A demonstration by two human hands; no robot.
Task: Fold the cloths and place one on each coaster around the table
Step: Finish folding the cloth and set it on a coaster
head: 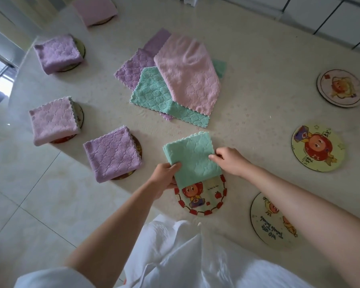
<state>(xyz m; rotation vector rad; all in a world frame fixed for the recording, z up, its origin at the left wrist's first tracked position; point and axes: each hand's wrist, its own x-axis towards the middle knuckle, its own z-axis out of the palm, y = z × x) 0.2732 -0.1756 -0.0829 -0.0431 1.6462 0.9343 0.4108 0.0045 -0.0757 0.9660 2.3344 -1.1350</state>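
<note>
Green folded cloth [192, 157] in both hands; four coasters covered.

Folded cloth [192, 157] partly on near coaster [203, 196]; unfolded pile [170, 80] behind; bare coasters [318, 147] right

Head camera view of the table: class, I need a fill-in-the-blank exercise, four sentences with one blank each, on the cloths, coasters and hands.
1. Both hands, left and right, hold a folded cloth coloured ____.
2. That cloth partly covers the coaster with the ____ checked rim.
3. The top cloth of the unfolded pile is ____.
4. To the right, ____ coasters lie fully bare.

Missing words: green; red; pink; three
</note>
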